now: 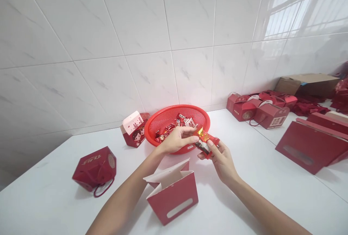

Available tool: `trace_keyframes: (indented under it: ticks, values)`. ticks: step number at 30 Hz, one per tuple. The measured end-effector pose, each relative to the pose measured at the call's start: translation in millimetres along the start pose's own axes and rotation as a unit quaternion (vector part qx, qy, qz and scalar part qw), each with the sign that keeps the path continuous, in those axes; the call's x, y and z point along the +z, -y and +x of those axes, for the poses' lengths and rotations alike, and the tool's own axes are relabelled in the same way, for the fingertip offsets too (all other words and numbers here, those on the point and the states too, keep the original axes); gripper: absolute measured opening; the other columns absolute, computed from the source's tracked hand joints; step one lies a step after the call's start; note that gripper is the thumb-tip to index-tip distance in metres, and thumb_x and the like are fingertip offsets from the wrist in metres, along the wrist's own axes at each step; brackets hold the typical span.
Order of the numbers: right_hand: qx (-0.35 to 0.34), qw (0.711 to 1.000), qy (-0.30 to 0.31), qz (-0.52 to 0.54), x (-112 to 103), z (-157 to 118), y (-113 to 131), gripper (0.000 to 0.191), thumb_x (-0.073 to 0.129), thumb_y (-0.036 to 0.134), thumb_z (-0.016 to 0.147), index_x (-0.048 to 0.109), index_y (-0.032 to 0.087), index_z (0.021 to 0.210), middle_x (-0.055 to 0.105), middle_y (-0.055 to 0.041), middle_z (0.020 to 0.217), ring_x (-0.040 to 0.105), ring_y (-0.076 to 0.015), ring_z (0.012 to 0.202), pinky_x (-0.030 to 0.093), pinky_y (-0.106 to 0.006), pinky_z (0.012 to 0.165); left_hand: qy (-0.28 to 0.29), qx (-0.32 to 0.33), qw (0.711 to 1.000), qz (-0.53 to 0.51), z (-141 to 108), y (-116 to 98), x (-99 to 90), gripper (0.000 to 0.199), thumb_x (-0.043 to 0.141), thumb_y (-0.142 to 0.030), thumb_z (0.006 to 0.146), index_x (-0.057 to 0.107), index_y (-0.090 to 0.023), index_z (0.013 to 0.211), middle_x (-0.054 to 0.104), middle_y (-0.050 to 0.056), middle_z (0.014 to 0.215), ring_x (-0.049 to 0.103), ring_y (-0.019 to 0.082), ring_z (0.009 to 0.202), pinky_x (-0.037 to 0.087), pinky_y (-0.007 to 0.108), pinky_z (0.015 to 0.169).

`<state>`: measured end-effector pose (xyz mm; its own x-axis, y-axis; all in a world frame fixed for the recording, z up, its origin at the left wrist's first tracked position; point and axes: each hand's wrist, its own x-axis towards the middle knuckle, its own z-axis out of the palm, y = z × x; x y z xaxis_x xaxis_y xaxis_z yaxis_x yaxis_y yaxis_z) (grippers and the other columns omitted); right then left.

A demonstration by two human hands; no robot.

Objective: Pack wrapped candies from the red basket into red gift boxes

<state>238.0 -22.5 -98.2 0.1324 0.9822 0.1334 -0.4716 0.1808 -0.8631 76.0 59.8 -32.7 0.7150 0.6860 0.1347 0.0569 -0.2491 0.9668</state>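
Wrapped candies (204, 141) in red, gold and dark wrappers are held between my two hands, in front of the red basket's right side. My left hand (179, 139) pinches their left end with thumb and fingers. Around their right and lower side my right hand (220, 157) is closed. The red mesh basket (153, 121) holds several more wrapped candies (185, 121). Below my hands an open red paper box (174, 198) stands on the white table, its top flaps apart and a pale oval window on its front.
A dark red box with a cord (95, 168) lies at the left. One with a cartoon figure (133, 130) stands beside the basket. Several small red boxes (240, 108), larger red boxes (307, 148) and a cardboard carton (312, 83) are at the right. A tiled wall (144, 17) rises behind.
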Motion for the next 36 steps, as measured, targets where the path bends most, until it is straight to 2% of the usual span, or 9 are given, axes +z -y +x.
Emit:
trace_keyframes:
  ticks: [4, 8, 13, 17, 21, 26, 29, 32, 36]
  values:
    - [0.045, 0.992, 0.110, -0.042, 0, -4, -3, 0.038, 0.078, 0.048, 0.078, 0.066, 0.017, 0.096, 0.073, -0.0040, 0.072, 0.070, -0.0185, 0.059, 0.056, -0.032, 0.061, -0.097, 0.009, 0.995, 0.001, 0, 8, 1.9, 0.036, 0.075, -0.046, 0.079, 0.076, -0.014, 0.095, 0.073, 0.005, 0.082, 0.065, 0.017, 0.075, 0.051, 0.027, 0.070]
    - [0.064, 0.982, 0.172, -0.053, 2, -7, -6, 0.038, 0.075, 0.051, 0.080, 0.065, 0.016, 0.088, 0.073, -0.0050, 0.072, 0.067, -0.0162, 0.058, 0.053, -0.030, 0.059, -0.135, 0.011, 0.991, 0.003, -1, 11, 1.7, 0.035, 0.077, -0.047, 0.076, 0.075, -0.014, 0.086, 0.071, 0.003, 0.078, 0.061, 0.015, 0.072, 0.048, 0.026, 0.069]
    - [0.116, 0.976, 0.181, -0.015, 1, -5, -6, 0.038, 0.075, 0.051, 0.081, 0.066, 0.015, 0.091, 0.071, -0.0036, 0.074, 0.064, -0.0123, 0.059, 0.049, -0.025, 0.060, -0.121, -0.001, 0.992, -0.023, -3, 10, 0.6, 0.040, 0.081, -0.050, 0.071, 0.075, -0.015, 0.089, 0.070, 0.002, 0.079, 0.061, 0.014, 0.072, 0.048, 0.026, 0.071]
    - [0.149, 0.973, 0.172, 0.040, -2, -2, -10, 0.033, 0.078, 0.046, 0.080, 0.066, 0.018, 0.092, 0.071, -0.0022, 0.076, 0.063, -0.0108, 0.059, 0.048, -0.024, 0.059, -0.100, 0.009, 0.994, -0.032, -4, 10, -0.2, 0.042, 0.072, -0.057, 0.079, 0.072, -0.015, 0.085, 0.067, 0.001, 0.073, 0.059, 0.013, 0.066, 0.048, 0.025, 0.065]
    - [0.129, 0.977, 0.167, 0.021, -4, -1, -14, 0.033, 0.079, 0.045, 0.079, 0.068, 0.017, 0.094, 0.072, -0.0034, 0.076, 0.062, -0.0120, 0.059, 0.049, -0.025, 0.059, -0.078, 0.028, 0.997, -0.008, -5, 11, 0.4, 0.045, 0.067, -0.056, 0.084, 0.064, -0.015, 0.067, 0.059, -0.002, 0.061, 0.051, 0.010, 0.058, 0.045, 0.023, 0.060]
    - [0.134, 0.975, 0.177, -0.018, 0, -4, -17, 0.040, 0.075, 0.052, 0.080, 0.070, 0.013, 0.091, 0.071, -0.0048, 0.071, 0.061, -0.0129, 0.057, 0.051, -0.026, 0.059, -0.070, 0.026, 0.997, 0.031, -7, 8, 2.7, 0.041, 0.067, -0.054, 0.083, 0.067, -0.014, 0.075, 0.064, 0.000, 0.070, 0.055, 0.013, 0.066, 0.046, 0.024, 0.065]
    - [0.096, 0.983, 0.151, -0.033, 1, -4, -17, 0.042, 0.074, 0.055, 0.080, 0.068, 0.015, 0.093, 0.072, -0.0053, 0.079, 0.063, -0.0135, 0.057, 0.052, -0.028, 0.060, -0.066, 0.014, 0.996, 0.058, -8, 8, 4.7, 0.041, 0.066, -0.054, 0.083, 0.066, -0.015, 0.071, 0.062, 0.000, 0.068, 0.054, 0.013, 0.066, 0.045, 0.025, 0.065]
    - [0.059, 0.988, 0.127, -0.067, 1, -4, -13, 0.041, 0.073, 0.055, 0.081, 0.066, 0.016, 0.091, 0.070, -0.0036, 0.076, 0.063, -0.0144, 0.058, 0.053, -0.029, 0.060, -0.069, 0.012, 0.996, 0.064, -8, 8, 6.6, 0.044, 0.063, -0.054, 0.085, 0.061, -0.016, 0.064, 0.058, -0.001, 0.064, 0.050, 0.013, 0.063, 0.042, 0.025, 0.062]
    - [0.043, 0.986, 0.142, -0.080, 1, -4, -7, 0.041, 0.070, 0.055, 0.083, 0.066, 0.016, 0.092, 0.068, -0.0030, 0.076, 0.063, -0.0142, 0.057, 0.054, -0.030, 0.060, -0.074, 0.015, 0.996, 0.045, -8, 9, 8.3, 0.044, 0.062, -0.054, 0.086, 0.061, -0.016, 0.064, 0.058, 0.000, 0.063, 0.049, 0.012, 0.061, 0.042, 0.025, 0.061]
